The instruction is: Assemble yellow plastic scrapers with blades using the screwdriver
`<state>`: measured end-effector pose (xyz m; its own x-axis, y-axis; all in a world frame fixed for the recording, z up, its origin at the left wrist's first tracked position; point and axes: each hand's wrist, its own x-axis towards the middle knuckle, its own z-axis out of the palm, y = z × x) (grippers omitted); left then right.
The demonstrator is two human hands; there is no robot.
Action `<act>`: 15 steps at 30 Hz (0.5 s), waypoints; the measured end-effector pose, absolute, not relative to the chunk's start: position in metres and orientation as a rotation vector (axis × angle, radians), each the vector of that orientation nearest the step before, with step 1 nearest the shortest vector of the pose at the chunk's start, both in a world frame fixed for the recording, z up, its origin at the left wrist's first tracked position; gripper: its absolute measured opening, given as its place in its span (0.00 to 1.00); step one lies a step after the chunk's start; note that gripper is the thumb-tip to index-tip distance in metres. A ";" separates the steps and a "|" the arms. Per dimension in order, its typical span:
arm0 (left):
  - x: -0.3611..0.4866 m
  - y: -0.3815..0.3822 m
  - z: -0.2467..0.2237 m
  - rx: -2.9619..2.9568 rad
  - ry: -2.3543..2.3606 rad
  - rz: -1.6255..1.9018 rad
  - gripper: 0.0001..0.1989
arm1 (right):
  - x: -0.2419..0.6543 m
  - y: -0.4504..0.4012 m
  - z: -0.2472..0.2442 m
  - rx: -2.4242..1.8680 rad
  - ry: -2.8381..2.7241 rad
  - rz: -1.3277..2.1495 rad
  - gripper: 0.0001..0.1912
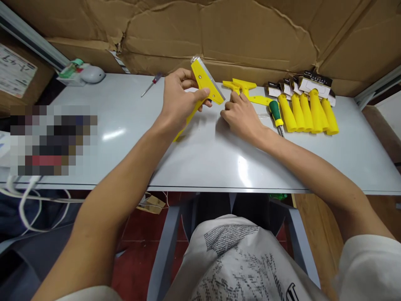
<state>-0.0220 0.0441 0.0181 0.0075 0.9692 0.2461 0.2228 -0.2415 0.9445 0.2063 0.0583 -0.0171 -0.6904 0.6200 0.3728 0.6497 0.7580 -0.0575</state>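
Note:
My left hand [183, 96] is closed around a yellow scraper [205, 81], which is raised above the table with its metal blade edge facing up and right and its handle slanting down to the left. My right hand [239, 115] rests low over the table with curled fingers, close to two yellow scraper parts [246, 85] lying behind it; whatever its fingertips hold, if anything, is hidden. To its right lies a green and yellow screwdriver [275, 113]. Several yellow handle sleeves [302, 113] with black and white cards lie in a row beyond it.
A small screwdriver [151, 85] lies left of my left hand. At the back left are a computer mouse [93, 74] and a small box [72, 73]. Cardboard [232, 33] stands along the rear of the white table [200, 169]. White cables [28, 205] hang at the left edge.

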 end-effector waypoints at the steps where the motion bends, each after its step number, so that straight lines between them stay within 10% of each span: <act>1: -0.021 0.043 0.019 1.538 1.266 1.315 0.33 | 0.207 0.058 -0.016 -1.018 -2.586 -0.139 0.17; 15: -0.030 0.051 0.010 1.587 1.224 1.243 0.36 | 0.205 0.042 -0.004 -1.132 -2.685 -0.296 0.23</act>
